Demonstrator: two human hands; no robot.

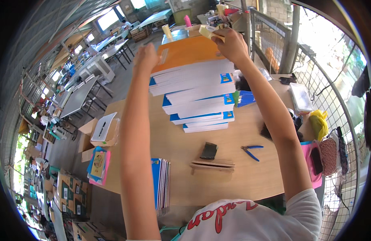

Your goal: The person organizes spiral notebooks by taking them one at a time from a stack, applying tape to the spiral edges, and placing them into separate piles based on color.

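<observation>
On the desk point(249, 176) that notebook stack point(197, 100) leans — left hand point(146, 56) fisted on the top edge, right hand point(230, 43) clamped on a tape roll point(206, 31) — one nudge could topple it.

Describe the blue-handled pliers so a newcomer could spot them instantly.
On the round wooden table, look right of the tall stack of blue-and-white books. The small blue-handled pliers lie flat beside a low wooden stand, the only tool with bright blue handles.

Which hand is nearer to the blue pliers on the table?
Right. The right hand and left hand are both up at the stack's top, but the blue pliers lie on the right side.
</observation>
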